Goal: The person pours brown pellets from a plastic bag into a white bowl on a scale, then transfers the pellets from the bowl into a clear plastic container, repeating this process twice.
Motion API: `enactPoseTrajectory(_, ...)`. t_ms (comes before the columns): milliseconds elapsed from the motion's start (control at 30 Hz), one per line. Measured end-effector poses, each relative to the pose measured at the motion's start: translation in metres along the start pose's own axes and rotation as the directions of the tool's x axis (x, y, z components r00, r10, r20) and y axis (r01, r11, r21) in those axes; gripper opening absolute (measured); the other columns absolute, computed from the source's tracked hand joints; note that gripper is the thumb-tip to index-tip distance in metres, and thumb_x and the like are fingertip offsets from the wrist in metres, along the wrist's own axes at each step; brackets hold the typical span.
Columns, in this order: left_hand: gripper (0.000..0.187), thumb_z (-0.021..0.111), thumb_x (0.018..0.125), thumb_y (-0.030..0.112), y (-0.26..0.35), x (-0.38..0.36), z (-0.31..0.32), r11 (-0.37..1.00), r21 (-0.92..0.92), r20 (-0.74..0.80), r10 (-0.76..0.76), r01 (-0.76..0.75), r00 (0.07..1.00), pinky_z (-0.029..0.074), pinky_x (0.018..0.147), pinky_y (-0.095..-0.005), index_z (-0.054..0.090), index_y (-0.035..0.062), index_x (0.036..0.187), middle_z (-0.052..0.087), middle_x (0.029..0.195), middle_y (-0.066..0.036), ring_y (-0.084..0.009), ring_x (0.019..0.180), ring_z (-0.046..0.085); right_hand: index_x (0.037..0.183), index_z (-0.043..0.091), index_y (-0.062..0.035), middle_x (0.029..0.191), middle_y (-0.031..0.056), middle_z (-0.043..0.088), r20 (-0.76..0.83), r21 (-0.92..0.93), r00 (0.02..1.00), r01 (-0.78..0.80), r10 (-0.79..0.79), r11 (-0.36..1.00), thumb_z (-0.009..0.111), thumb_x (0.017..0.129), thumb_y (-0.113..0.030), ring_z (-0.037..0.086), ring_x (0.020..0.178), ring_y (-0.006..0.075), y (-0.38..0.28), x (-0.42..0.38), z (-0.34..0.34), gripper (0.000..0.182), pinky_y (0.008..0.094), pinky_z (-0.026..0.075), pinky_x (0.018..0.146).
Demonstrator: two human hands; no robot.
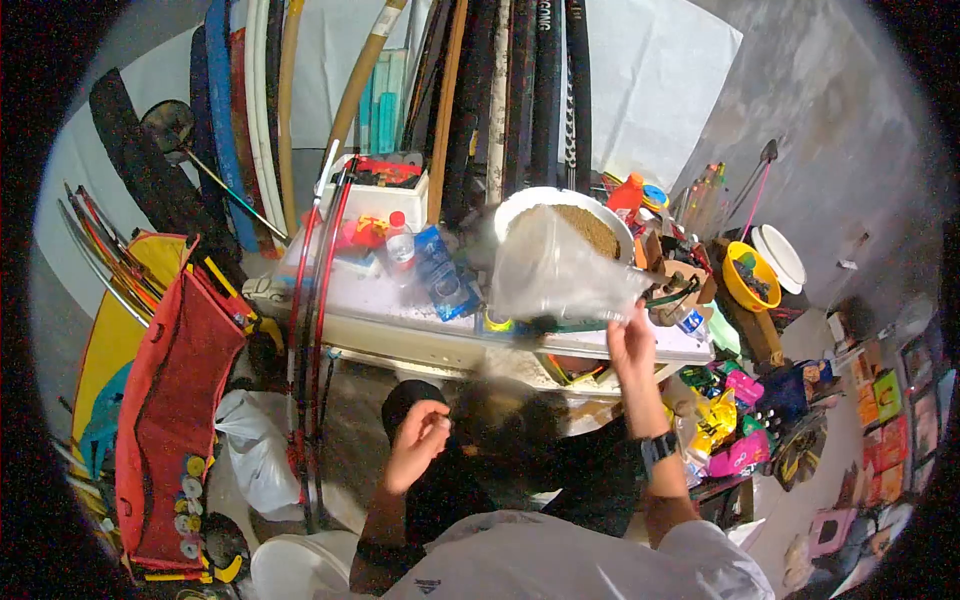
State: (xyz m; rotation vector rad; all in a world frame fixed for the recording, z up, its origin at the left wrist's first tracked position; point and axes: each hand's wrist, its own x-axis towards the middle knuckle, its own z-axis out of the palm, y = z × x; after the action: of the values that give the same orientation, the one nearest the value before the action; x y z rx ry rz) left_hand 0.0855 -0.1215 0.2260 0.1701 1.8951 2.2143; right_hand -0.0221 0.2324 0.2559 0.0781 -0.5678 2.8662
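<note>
My right hand (632, 348), with a dark watch on its wrist, pinches the corner of a clear plastic bag (545, 270). Blurred by motion, the bag spreads over the front of a white basin (512, 208). Brown granules (590, 228) fill the part of the basin that shows behind the bag. Above my lap, my left hand (420, 445) is closed with its fingers curled; whatever may be between them is hidden. A blue packet (443, 275) and a bottle with a red cap (399, 245) stand on the white table (400, 335), left of the bag.
Two red fishing rods (325, 250) lean against the table's left part. A red bag (170, 430) stands at the left, near a white plastic bag (258, 450). To the right are a yellow bowl (752, 275) and colourful packets (715, 420). Long rod cases line the back.
</note>
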Motion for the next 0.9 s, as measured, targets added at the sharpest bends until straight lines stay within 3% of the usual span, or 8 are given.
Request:
enactPoseTrajectory(267, 0.052, 0.048, 0.091, 0.021, 0.011, 0.034, 0.019, 0.979, -0.112, 0.167, 0.188, -0.171, 0.968, 0.048, 0.072, -0.0288, 0.023, 0.0060, 0.134, 0.041, 0.124, -0.014, -0.0184, 0.097, 0.053, 0.106, 0.051, -0.0086, 0.097, 0.0017, 0.056, -0.209, -0.126, 0.878, -0.461, 0.431, 0.878, 0.053, 0.081, -0.003, 0.055, 0.090, 0.0158, 0.073, -0.100, -0.118, 0.026, 0.0289, 0.046, 0.079)
enactPoseTrajectory(367, 0.054, 0.047, 0.091, 0.033, 0.015, 0.041, 0.026, 0.979, -0.097, 0.255, -0.151, 0.180, 0.955, 0.050, 0.075, -0.0374, 0.024, 0.0091, 0.134, 0.039, 0.128, -0.016, -0.0250, 0.103, 0.053, 0.105, 0.052, -0.0090, 0.094, 0.0022, 0.057, -0.228, -0.259, 0.864, -0.498, 0.448, 0.828, 0.053, 0.081, -0.002, 0.056, 0.086, 0.0163, 0.089, -0.121, -0.139, 0.025, 0.0273, 0.047, 0.076)
enactPoseTrajectory(467, 0.057, 0.044, 0.091, 0.044, -0.010, 0.042, 0.029, 0.930, -0.180, 0.367, -0.239, 0.321, 0.899, 0.048, 0.083, -0.0465, 0.024, 0.0126, 0.135, 0.038, 0.128, -0.017, -0.0304, 0.110, 0.049, 0.104, 0.051, -0.0081, 0.092, 0.0037, 0.058, -0.341, 0.079, 0.762, -0.560, 0.550, 0.825, 0.053, 0.081, 0.001, 0.057, 0.084, 0.0171, 0.105, -0.128, -0.173, 0.025, 0.0273, 0.048, 0.073)
enactPoseTrajectory(667, 0.065, 0.064, 0.084, 0.028, -0.089, 0.042, 0.030, 0.889, 0.345, 0.211, -0.385, 0.300, 0.899, 0.043, 0.085, -0.0361, 0.025, 0.0074, 0.132, 0.045, 0.119, -0.013, -0.0225, 0.109, 0.045, 0.102, 0.052, -0.0081, 0.090, 0.0062, 0.058, -0.386, 0.389, 0.596, -0.587, 0.704, 0.710, 0.049, 0.086, -0.005, 0.055, 0.078, 0.0208, 0.132, -0.154, -0.238, 0.016, 0.0306, 0.047, 0.073)
enactPoseTrajectory(733, 0.060, 0.067, 0.080, 0.019, -0.110, 0.043, 0.031, 0.850, 0.375, 0.087, -0.429, 0.369, 0.899, 0.045, 0.077, -0.0303, 0.032, 0.0061, 0.127, 0.049, 0.112, -0.009, -0.0204, 0.100, 0.049, 0.097, 0.055, -0.0057, 0.088, 0.0068, 0.057, -0.436, 0.250, 0.610, -0.624, 0.661, 0.740, 0.048, 0.088, -0.010, 0.053, 0.074, 0.0207, 0.147, -0.161, -0.258, 0.013, 0.0301, 0.046, 0.072)
enactPoseTrajectory(800, 0.051, 0.066, 0.078, 0.015, -0.156, 0.049, 0.017, 0.890, 0.394, 0.018, -0.254, 0.227, 0.967, 0.047, 0.072, -0.0297, 0.040, 0.0042, 0.120, 0.050, 0.108, -0.008, -0.0189, 0.091, 0.052, 0.101, 0.056, -0.0033, 0.092, 0.0090, 0.059, -0.137, -0.447, 0.733, -0.646, 0.667, 0.619, 0.046, 0.089, -0.014, 0.055, 0.079, 0.0221, 0.151, -0.166, -0.282, 0.019, 0.0320, 0.046, 0.077)
enactPoseTrajectory(833, 0.042, 0.064, 0.077, 0.012, -0.156, 0.050, 0.020, 0.946, 0.098, 0.008, -0.312, 0.310, 0.950, 0.047, 0.069, -0.0298, 0.046, 0.0045, 0.114, 0.052, 0.104, -0.006, -0.0169, 0.085, 0.054, 0.110, 0.051, -0.0018, 0.096, 0.0118, 0.059, -0.102, -0.563, 0.727, -0.605, 0.679, 0.563, 0.044, 0.092, -0.021, 0.057, 0.087, 0.0238, 0.159, -0.169, -0.302, 0.028, 0.0352, 0.046, 0.081)
enactPoseTrajectory(900, 0.042, 0.062, 0.075, 0.006, -0.169, 0.060, 0.025, 0.984, 0.058, -0.005, -0.169, 0.169, 0.986, 0.047, 0.070, -0.0287, 0.046, 0.0034, 0.115, 0.053, 0.103, -0.007, -0.0158, 0.085, 0.054, 0.111, 0.050, -0.0017, 0.096, 0.0123, 0.060, -0.271, -0.296, 0.610, -0.789, 0.745, 0.538, 0.045, 0.092, -0.025, 0.057, 0.089, 0.0241, 0.128, -0.163, -0.216, 0.030, 0.0366, 0.046, 0.083)
